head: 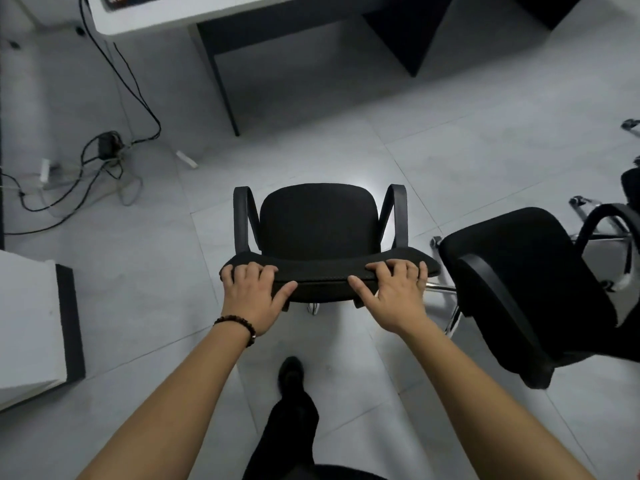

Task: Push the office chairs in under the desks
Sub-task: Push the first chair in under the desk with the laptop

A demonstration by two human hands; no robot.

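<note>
office chair (318, 223) backrest gripped by left hand (254, 296) and right hand (394, 296).

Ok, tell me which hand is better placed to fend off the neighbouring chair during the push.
Right, probably. The right hand holds the backrest end beside the second chair, which stands close; the left hand holds the far end.

Left hand (254, 294), right hand (393, 296) grip chair (318, 223) backrest top; desk (221, 12) ahead.
</note>
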